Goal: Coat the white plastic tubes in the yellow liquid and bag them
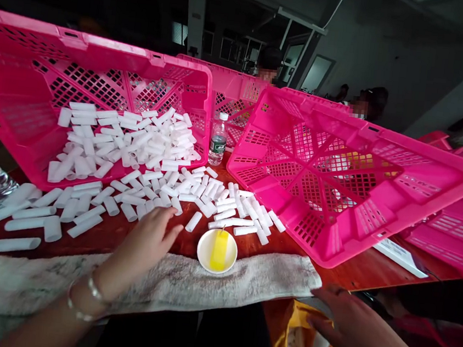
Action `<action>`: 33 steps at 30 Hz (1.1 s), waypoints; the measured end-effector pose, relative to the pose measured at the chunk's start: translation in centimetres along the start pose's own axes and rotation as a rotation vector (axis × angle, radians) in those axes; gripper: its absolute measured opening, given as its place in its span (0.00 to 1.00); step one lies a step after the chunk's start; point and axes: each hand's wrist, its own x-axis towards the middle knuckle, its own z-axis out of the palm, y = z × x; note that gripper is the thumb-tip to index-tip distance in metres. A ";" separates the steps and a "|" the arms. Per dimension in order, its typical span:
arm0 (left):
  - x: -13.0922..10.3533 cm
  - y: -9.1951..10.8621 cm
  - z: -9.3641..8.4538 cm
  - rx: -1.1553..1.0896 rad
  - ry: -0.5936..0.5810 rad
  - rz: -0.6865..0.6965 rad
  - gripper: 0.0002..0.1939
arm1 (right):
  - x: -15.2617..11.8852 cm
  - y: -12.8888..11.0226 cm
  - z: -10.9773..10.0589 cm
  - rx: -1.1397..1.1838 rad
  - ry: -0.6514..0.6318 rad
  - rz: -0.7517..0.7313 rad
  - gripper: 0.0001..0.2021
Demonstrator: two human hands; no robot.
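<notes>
I work from afar facing the left pink crate, tipped seemingly so white tubes spill within reach; the left hand, thumb parted from bent fingers, meets their near edge, contact unclear; the right hand, loosely spread, overhangs a yellow bag

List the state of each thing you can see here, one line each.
White tubes: loose, piled and scattered.
Left pink crate: tipped on its side, tubes inside.
Right pink crate: tipped on its side.
Small bottle: upright, capped.
White dish: upright, holding a yellow block.
Towel: spread out, stained.
Yellow bag: open, contents showing.
Left hand: open, by the tubes.
Right hand: open, blurred, over the bag.
</notes>
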 end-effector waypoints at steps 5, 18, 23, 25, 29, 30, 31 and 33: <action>5.0 -1.0 2.8 0.032 -0.143 -0.060 0.09 | 10.2 -3.7 3.9 0.051 -0.154 -0.054 0.13; -2.8 -2.7 0.0 -0.228 -0.179 -0.029 0.18 | 10.4 -3.9 5.7 0.778 -0.120 -0.228 0.09; -4.8 -3.0 1.2 -0.008 -0.116 0.046 0.16 | 12.1 -5.3 9.1 0.643 0.022 -0.331 0.13; -5.3 -2.7 1.2 0.005 -0.055 0.028 0.15 | 12.2 -5.2 10.2 0.589 0.075 -0.357 0.12; -6.1 -2.0 0.5 -0.081 0.038 -0.048 0.13 | 11.6 -4.7 10.4 0.606 0.023 -0.379 0.11; -6.2 -1.9 0.3 -0.113 0.035 -0.084 0.13 | 11.4 -4.7 10.3 0.633 0.006 -0.345 0.12; -6.4 -1.8 0.2 -0.142 0.029 -0.121 0.13 | 11.2 -4.8 10.2 0.656 -0.007 -0.297 0.13; -6.6 -1.7 0.2 -0.187 0.025 -0.183 0.13 | 10.9 -5.0 9.9 0.660 -0.012 -0.218 0.14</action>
